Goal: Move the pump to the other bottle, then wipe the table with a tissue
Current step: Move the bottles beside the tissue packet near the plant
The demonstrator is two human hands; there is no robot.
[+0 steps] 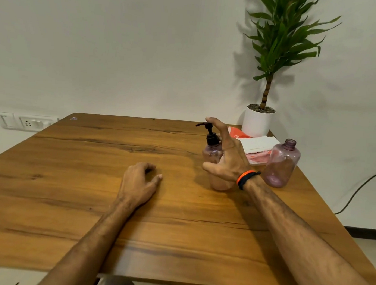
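- The right hand (pixel 225 156) is spread wide, fingers apart. It is up in front of the pump bottle (pixel 215 157), right of the middle of the frame. It does not grip the bottle yet, I think.
- The black pump (pixel 210 132) sits on top of that bottle. One fingertip is close to the pump's top; I cannot tell if it touches.
- The other bottle (pixel 282 163) stands further right. Its top is open, with no pump.
- The left hand (pixel 138 183) rests on the table (pixel 91 180) near the middle of the frame. Its fingers are loosely curled and hold nothing.
- White tissues (pixel 260 144) lie on an orange pack behind the two bottles, by the plant pot (pixel 257 122) in the upper right.
- The step now looks like taking the pump off. It would be best to hold the bottle low with one hand so it does not tip.
- The other hand should twist the dark collar, not the thin spout.
- Then lift the pump straight up, so drips fall in the bottle.
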